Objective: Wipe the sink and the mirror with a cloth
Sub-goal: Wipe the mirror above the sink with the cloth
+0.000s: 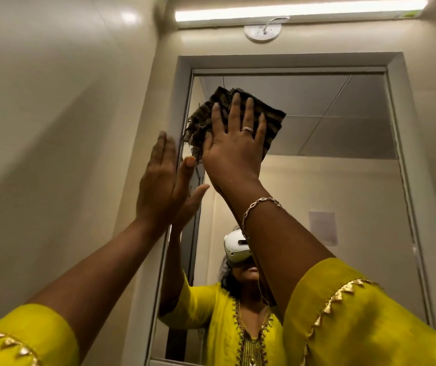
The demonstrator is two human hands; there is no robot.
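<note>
A glossy cream wall [53, 114] fills the left side, smooth and catching soft glare. Low at the left is the left sleeve [26, 336], yellow-green cloth with a gold saw-tooth trim at the cuff. The bare forearm rises from it to the left hand [162, 180], which is flat, with its fingers straight and close together and the thumb set apart. It holds nothing and is raised by the left edge of the frame [185, 62], a plain matte grey moulding; whether it touches the frame cannot be told.

Just to its right, high on the glass near the upper left corner, is the cloth [275, 128]. It is dark brown, ribbed or striped, folded roughly square, with a frayed fringe hanging on its left side. The right hand [234, 151] presses it flat against the mirror [343, 167], fingers spread and straight. A ring [247, 129] sits on one finger, and a metal link bracelet [262, 202] circles the wrist. The right sleeve [370, 318] matches the left. Above the frame glows a long tube lamp [299, 11].
</note>
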